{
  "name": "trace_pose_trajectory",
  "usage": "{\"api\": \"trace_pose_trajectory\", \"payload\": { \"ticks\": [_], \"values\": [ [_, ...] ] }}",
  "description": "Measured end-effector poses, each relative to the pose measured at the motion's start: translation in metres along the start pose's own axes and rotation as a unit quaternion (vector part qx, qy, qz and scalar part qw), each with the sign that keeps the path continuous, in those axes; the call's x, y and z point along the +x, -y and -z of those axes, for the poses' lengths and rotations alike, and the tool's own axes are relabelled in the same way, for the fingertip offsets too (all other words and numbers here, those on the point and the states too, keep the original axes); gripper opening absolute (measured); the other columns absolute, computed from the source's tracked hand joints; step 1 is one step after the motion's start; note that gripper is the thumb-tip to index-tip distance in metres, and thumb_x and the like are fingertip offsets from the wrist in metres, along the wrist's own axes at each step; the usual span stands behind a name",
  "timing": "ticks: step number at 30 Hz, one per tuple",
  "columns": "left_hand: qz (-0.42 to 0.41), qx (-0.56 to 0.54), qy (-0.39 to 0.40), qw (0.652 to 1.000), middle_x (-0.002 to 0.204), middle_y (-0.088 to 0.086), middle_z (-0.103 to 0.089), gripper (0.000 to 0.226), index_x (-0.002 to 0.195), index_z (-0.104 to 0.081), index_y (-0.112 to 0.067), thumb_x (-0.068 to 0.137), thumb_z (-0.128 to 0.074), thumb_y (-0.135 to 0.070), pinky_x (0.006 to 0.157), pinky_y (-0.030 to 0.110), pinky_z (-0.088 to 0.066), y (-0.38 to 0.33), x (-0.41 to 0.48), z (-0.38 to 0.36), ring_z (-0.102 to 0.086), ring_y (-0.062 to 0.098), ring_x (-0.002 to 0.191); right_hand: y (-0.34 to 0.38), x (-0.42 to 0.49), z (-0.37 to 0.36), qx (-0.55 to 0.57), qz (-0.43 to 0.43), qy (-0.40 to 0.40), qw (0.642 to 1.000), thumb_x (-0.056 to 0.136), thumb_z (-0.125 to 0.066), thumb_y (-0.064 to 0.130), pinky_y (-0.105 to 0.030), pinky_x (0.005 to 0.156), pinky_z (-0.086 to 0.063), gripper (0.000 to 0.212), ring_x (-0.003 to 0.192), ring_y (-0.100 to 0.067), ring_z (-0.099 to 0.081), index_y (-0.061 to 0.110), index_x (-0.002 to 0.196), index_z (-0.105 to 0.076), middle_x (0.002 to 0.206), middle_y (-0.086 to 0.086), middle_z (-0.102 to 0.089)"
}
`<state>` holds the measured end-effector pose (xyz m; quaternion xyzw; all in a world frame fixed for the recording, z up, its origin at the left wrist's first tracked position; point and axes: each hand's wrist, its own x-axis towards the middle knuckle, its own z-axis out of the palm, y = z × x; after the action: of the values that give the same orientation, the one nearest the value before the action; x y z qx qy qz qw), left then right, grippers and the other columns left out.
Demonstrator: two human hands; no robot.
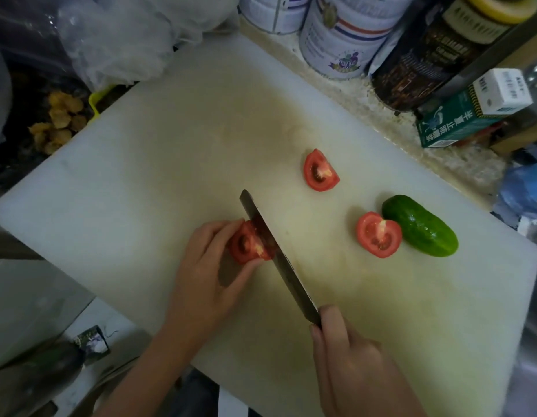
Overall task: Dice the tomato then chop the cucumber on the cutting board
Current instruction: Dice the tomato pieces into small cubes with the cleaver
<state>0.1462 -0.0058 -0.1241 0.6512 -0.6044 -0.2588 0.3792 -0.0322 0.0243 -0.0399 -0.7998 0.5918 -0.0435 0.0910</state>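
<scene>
Plastic bag (116,34): crumpled and see-through, past the far left corner of the board.
Cutting board (141,176): white, stained yellowish in the middle, lying at an angle on the worktop (351,94); it carries all the vegetables.
Left hand (207,266): on the board left of centre, fingers (222,228) and thumb curled round a piece of tomato and pinching it from both sides.
Held tomato piece (246,245): cut face up, seeds showing, pressed on the board between the left fingertips, with the blade against its right side.
Knife (276,251): dark blade running from near centre-right up to far left, its edge down in the held tomato piece.
Tomato wedge (320,171): a quarter, cut face up, alone on the board beyond the blade, well apart from the hands.
Right hand (348,362): near the board's front edge, fingers clamped round the knife handle, which the hand hides.
Tomato half (378,234): cut face up, right of the knife, touching the cucumber.
Cucumber (419,225): whole, short, dark green, lying slantwise near the board's right edge.
Tins (342,34): white, standing on the worktop behind the board.
Green box (460,121): at the far right, with a small white box on top.
</scene>
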Motion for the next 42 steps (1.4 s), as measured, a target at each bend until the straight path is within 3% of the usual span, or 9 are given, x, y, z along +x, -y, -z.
{"api": "trace_pose_trajectory", "payload": {
  "ticks": [3, 7, 12, 16, 20, 22, 28, 37, 42],
  "values": [
    [0.007, -0.001, 0.003, 1.000, 0.119, -0.005, -0.049, 0.056, 0.126, -0.057, -0.007, 0.085, -0.060, -0.045, 0.097, 0.006, -0.035, 0.000, 0.000, 0.000, -0.047, 0.005, 0.108, 0.000, 0.010, -0.002, -0.013, 0.023, 0.011, 1.000, 0.102, -0.013, 0.033, -0.027, 0.028, -0.015, 0.035, 0.024, -0.019, -0.036, 0.019, 0.080, -0.036, 0.051, 0.005, -0.044],
    [-0.007, 0.010, -0.001, 1.000, 0.118, -0.005, -0.048, 0.055, 0.125, -0.057, -0.005, 0.085, -0.062, -0.042, 0.097, 0.007, -0.034, 0.001, 0.001, -0.001, -0.045, 0.004, 0.108, 0.003, 0.020, -0.009, -0.047, 0.048, 0.008, 0.998, 0.082, -0.045, 0.024, -0.025, 0.038, -0.007, 0.012, 0.024, -0.020, -0.037, 0.015, 0.079, -0.038, 0.049, 0.003, -0.043],
    [-0.004, 0.013, -0.005, 1.000, 0.117, -0.008, -0.047, 0.054, 0.126, -0.057, -0.007, 0.085, -0.063, -0.042, 0.095, 0.010, -0.038, 0.001, 0.001, -0.002, -0.047, 0.006, 0.107, 0.003, 0.028, -0.022, -0.071, 0.059, 0.057, 0.994, 0.046, -0.087, 0.011, -0.022, 0.043, -0.007, 0.058, 0.025, -0.023, -0.040, 0.011, 0.082, -0.042, 0.052, -0.001, -0.046],
    [-0.002, 0.018, -0.005, 1.000, 0.117, -0.004, -0.049, 0.054, 0.125, -0.057, -0.006, 0.086, -0.062, -0.043, 0.095, 0.009, -0.037, 0.000, 0.001, -0.002, -0.046, 0.005, 0.106, 0.005, 0.037, -0.026, -0.053, 0.047, 0.066, 0.995, 0.057, -0.085, 0.013, -0.023, 0.041, -0.008, 0.054, 0.027, -0.024, -0.041, 0.014, 0.082, -0.038, 0.052, -0.002, -0.047],
    [0.004, 0.018, -0.008, 1.000, 0.117, -0.005, -0.047, 0.055, 0.125, -0.057, -0.005, 0.085, -0.061, -0.043, 0.096, 0.006, -0.033, 0.000, 0.001, -0.003, -0.044, 0.004, 0.107, 0.013, 0.052, -0.031, -0.051, 0.030, 0.051, 0.997, 0.062, -0.083, 0.013, -0.023, 0.044, 0.007, 0.048, 0.028, -0.027, -0.043, 0.013, 0.086, -0.040, 0.051, -0.003, -0.050],
    [0.009, 0.014, -0.004, 1.000, 0.117, -0.004, -0.049, 0.055, 0.126, -0.057, -0.006, 0.086, -0.061, -0.044, 0.096, 0.008, -0.034, 0.000, 0.001, -0.002, -0.046, 0.006, 0.107, 0.012, 0.046, -0.029, -0.043, 0.030, 0.045, 0.998, 0.067, -0.078, 0.011, -0.022, 0.039, -0.002, 0.043, 0.027, -0.027, -0.043, 0.013, 0.085, -0.039, 0.048, -0.002, -0.048],
    [-0.007, 0.006, -0.016, 1.000, 0.119, -0.014, -0.041, 0.053, 0.125, -0.056, -0.007, 0.086, -0.059, -0.043, 0.097, 0.003, -0.031, -0.002, 0.000, -0.002, -0.042, 0.001, 0.109, -0.009, 0.002, -0.011, -0.034, 0.011, 0.071, 0.997, 0.082, -0.038, 0.027, -0.026, 0.037, -0.007, 0.012, 0.024, -0.023, -0.038, 0.017, 0.078, -0.034, 0.046, 0.001, -0.044],
    [-0.007, -0.019, -0.019, 1.000, 0.115, -0.010, -0.047, 0.049, 0.121, -0.058, -0.009, 0.084, -0.062, -0.040, 0.094, 0.006, -0.032, -0.002, 0.000, -0.002, -0.046, 0.004, 0.105, 0.013, 0.065, -0.024, 0.016, 0.050, 0.009, 0.999, 0.081, -0.057, 0.017, -0.022, 0.038, -0.011, 0.012, 0.028, -0.029, -0.045, 0.008, 0.080, -0.050, 0.042, -0.004, -0.048],
    [-0.004, -0.022, -0.022, 1.000, 0.115, -0.014, -0.045, 0.048, 0.122, -0.058, -0.011, 0.084, -0.062, -0.040, 0.095, 0.007, -0.033, 0.000, -0.001, -0.002, -0.045, 0.002, 0.106, 0.010, 0.064, -0.023, 0.048, 0.056, 0.022, 0.997, 0.087, -0.052, 0.017, -0.023, 0.037, -0.015, 0.012, 0.031, -0.032, -0.047, 0.009, 0.081, -0.046, 0.047, -0.006, -0.051]
  ]
}}
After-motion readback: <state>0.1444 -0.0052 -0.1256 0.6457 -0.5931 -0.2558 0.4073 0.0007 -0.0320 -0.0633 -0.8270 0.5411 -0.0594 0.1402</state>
